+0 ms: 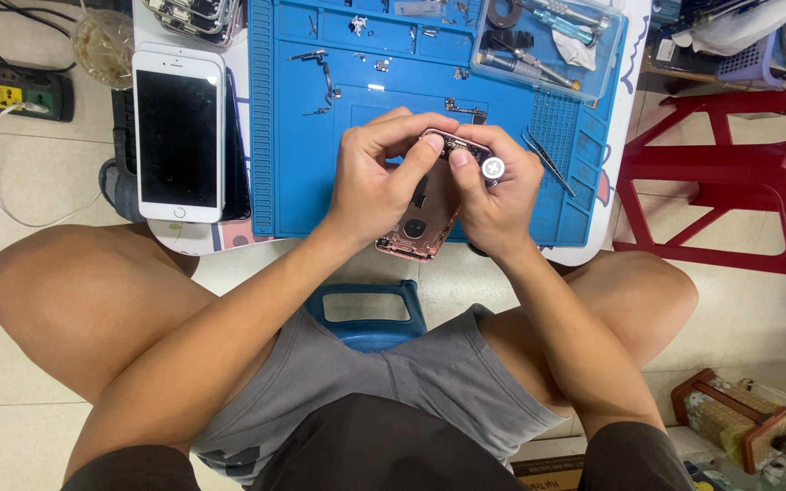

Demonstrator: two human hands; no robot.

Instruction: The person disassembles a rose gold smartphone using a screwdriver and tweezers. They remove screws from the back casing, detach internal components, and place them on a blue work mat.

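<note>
phone shell [416, 227], pink and stripped, sits mid-frame over the blue mat [320, 182]. my left hand [375, 177] grips its edge, my right hand [493, 195] pinches a screwdriver [493, 167]. it looks light, rigid, fragile; i'd hold its sides.

pale tiled floor [20, 173] – red plastic stool [730, 173] right, blue stool [366, 314] below, white low table [607, 109].

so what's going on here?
A seated person holds a pink phone housing over a blue work mat. The left hand grips its top edge; the right hand holds a screwdriver upright against it. Tweezers and small loose parts lie on the mat. A white phone lies face up to the left.
</note>
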